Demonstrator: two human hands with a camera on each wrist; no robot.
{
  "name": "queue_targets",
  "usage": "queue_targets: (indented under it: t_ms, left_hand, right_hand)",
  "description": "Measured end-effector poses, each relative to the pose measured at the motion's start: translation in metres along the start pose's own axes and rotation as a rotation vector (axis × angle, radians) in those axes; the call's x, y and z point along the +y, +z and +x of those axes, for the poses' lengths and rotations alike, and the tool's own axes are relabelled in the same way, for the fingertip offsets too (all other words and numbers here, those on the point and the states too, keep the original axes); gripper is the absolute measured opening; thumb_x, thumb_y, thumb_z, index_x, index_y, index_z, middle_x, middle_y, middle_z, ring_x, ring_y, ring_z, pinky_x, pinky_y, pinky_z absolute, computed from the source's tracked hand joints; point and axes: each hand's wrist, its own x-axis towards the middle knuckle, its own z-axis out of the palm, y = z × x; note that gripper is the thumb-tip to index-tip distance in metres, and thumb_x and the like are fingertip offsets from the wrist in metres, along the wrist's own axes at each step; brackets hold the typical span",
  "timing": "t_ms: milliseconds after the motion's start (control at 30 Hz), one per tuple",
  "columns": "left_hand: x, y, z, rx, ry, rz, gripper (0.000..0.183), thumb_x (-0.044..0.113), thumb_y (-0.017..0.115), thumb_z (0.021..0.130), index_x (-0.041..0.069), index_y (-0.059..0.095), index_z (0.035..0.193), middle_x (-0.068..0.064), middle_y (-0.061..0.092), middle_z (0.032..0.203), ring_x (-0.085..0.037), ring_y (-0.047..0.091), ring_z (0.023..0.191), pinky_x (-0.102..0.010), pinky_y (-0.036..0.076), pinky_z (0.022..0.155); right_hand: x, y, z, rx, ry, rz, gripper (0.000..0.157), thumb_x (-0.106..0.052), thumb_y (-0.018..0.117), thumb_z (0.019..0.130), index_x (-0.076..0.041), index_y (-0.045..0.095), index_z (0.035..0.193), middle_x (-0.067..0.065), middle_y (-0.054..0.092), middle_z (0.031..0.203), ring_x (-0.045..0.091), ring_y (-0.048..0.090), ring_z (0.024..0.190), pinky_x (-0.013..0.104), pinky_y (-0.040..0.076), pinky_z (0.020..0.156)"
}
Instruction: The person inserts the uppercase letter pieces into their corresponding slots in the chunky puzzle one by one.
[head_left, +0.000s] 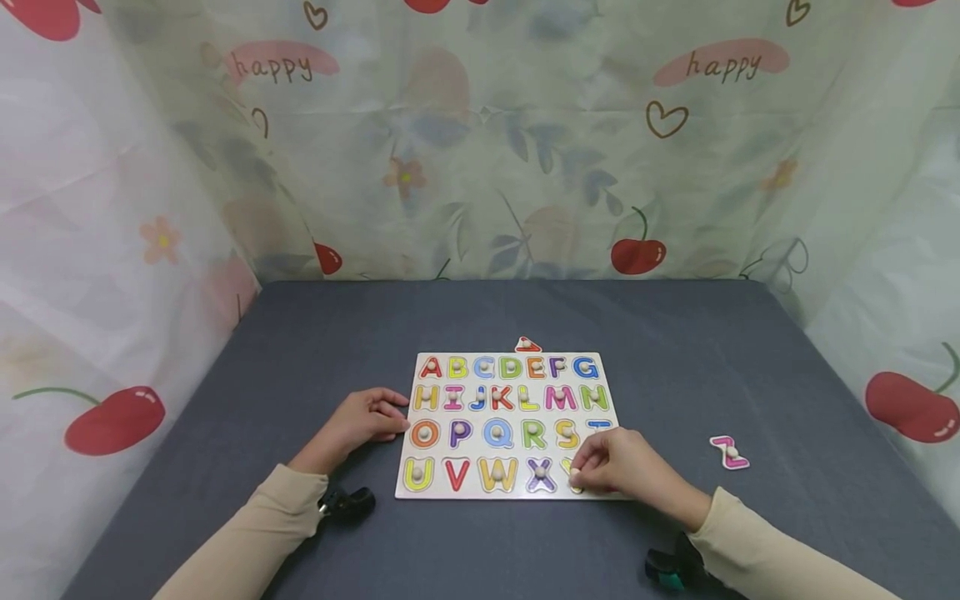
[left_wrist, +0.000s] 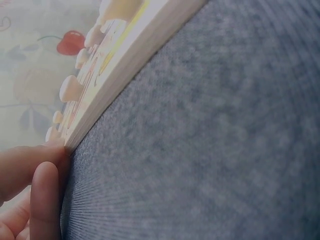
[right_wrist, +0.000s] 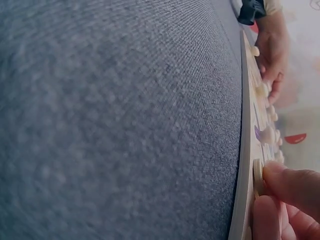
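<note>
A white alphabet puzzle board point(head_left: 480, 493) lies flat on the table, with colourful knobbed letters in four rows. My right hand point(head_left: 626, 467) is over its front right corner, pinching the knob of the yellow letter Y piece point(head_left: 572, 477) between thumb and fingertips. In the right wrist view that piece point(right_wrist: 258, 176) shows its edge above the board face, and the fingers hide much of it. My left hand point(head_left: 367, 419) rests by the board's left edge, fingertips touching it with fingers extended. In the left wrist view the fingertips point(left_wrist: 47, 175) are at the board's side.
A pink letter Z piece point(head_left: 730, 452) lies on the grey cloth point(head_left: 322, 333) to the right of the board. Just behind the board's back edge lies a small red triangular knobbed piece point(head_left: 528, 344). Printed curtains point(head_left: 480, 167) enclose the table at the back and sides.
</note>
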Motion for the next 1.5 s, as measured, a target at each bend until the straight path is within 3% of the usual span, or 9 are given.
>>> queue_targets:
  t_ms: [567,1500]
  left_hand:
    - [-0.0005,0.0001,0.0004,-0.001,0.008,0.002,0.044,0.012,0.08,0.079,0.0,0.061,0.117,-0.004,0.068,0.082,-0.01,0.063,0.07,-0.025,0.055,0.064]
    - [-0.0022,-0.0009,0.0019,-0.006,0.001,0.004,0.044,0.013,0.08,0.079,0.001,0.062,0.117,-0.005,0.069,0.083,-0.011,0.064,0.071,-0.024,0.055,0.064]
  right_hand:
    - [0.0006,-0.0038,0.0045,-0.061,0.033,0.018,0.016,-0.018,0.084,0.073,-0.012,0.069,0.075,-0.005,0.059,0.059,0.007,0.05,0.051,0.02,0.038,0.046]
    - [-0.0004,-0.0027,0.0037,-0.064,0.006,0.028,0.017,-0.015,0.084,0.072,-0.011,0.067,0.074,-0.005,0.061,0.06,0.007,0.051,0.053,0.02,0.038,0.046]
